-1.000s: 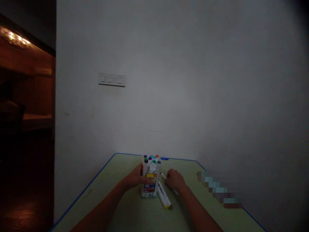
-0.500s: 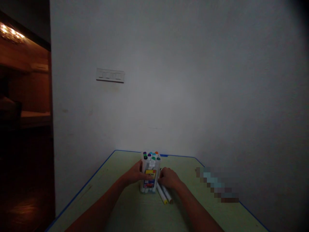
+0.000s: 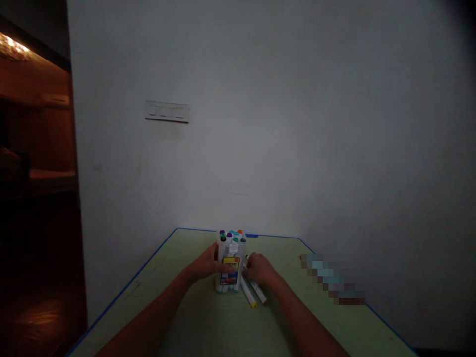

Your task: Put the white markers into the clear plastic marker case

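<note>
A clear plastic marker case (image 3: 232,250) stands upright on the table, with several markers in it, caps in purple, green, black, blue and orange at the top. My left hand (image 3: 206,263) grips its left side, thumb across the yellow and blue label. Just right of the case, two white markers lie on the table: a yellow-ended marker (image 3: 250,295) and a brown-ended marker (image 3: 261,295). My right hand (image 3: 260,268) is closed over their far ends, fingers curled around the brown-ended one. Its fingertips are partly hidden, and a dark tip shows beyond them.
The pale green table (image 3: 201,322) has a blue edge and meets a grey wall (image 3: 260,124). At the table's right edge lies a pixelated, blurred object (image 3: 330,280). A switch panel (image 3: 167,111) is on the wall; a dim room opens at the left.
The view has shifted slightly, so everything sits a little higher in the picture. My right hand has moved slightly, and the brown marker's near end is a bit farther from the yellow one.
</note>
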{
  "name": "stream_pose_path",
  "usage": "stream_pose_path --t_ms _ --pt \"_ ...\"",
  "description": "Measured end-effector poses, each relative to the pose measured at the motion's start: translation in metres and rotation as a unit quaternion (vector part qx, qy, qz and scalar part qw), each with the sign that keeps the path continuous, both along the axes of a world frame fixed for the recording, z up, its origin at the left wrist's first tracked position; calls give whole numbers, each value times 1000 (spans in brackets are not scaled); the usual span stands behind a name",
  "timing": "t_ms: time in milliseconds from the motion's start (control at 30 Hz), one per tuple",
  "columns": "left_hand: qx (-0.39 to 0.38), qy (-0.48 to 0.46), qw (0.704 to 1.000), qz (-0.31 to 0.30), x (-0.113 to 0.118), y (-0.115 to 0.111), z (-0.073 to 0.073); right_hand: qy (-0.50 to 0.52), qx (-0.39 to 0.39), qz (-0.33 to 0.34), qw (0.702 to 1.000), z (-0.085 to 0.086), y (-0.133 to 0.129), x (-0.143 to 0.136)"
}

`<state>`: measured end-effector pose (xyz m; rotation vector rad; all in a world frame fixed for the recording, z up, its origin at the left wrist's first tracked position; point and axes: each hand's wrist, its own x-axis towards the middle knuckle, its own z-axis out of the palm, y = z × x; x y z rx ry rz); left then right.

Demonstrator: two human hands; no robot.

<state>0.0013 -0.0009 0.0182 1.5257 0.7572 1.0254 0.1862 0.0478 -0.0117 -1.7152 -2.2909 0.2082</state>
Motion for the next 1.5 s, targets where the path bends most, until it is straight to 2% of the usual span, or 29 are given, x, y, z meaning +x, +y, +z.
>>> stream_pose_path --t_ms 167,367,567,700,800,867,967,1100,1167,1267,1500 --pt "-9 -8 1000 4 -1 2 -2 95 -23 8 995 7 2 4" --pt "-7 -12 1000 -9 1 -1 2 181 -37 -18 983 9 6 5" --pt "-4 -24 1000 -15 1 -1 2 263 -1 2 965 4 14 5" --pt "-3 -20 1000 -4 1 -2 3 294 35 -14 955 2 16 6" --pt "-2 -16 1000 -10 2 -3 3 319 33 -22 947 2 16 6" --pt "-1 -19 1000 -9 2 -3 3 371 27 -28 928 5 15 6" --pt "-5 -24 1000 -8 2 -3 3 475 33 -34 879 11 12 8" --pt "-6 -11 1000 2 1 -4 4 583 96 -26 807 25 6 12" --pt "-4 -1 1000 7 1 -4 5 609 122 -19 783 30 3 14" --pt "-6 6 1000 8 1 -4 5 627 131 -16 768 32 1 15" --pt "-3 8 1000 19 2 -4 5 652 107 17 751 27 2 12"
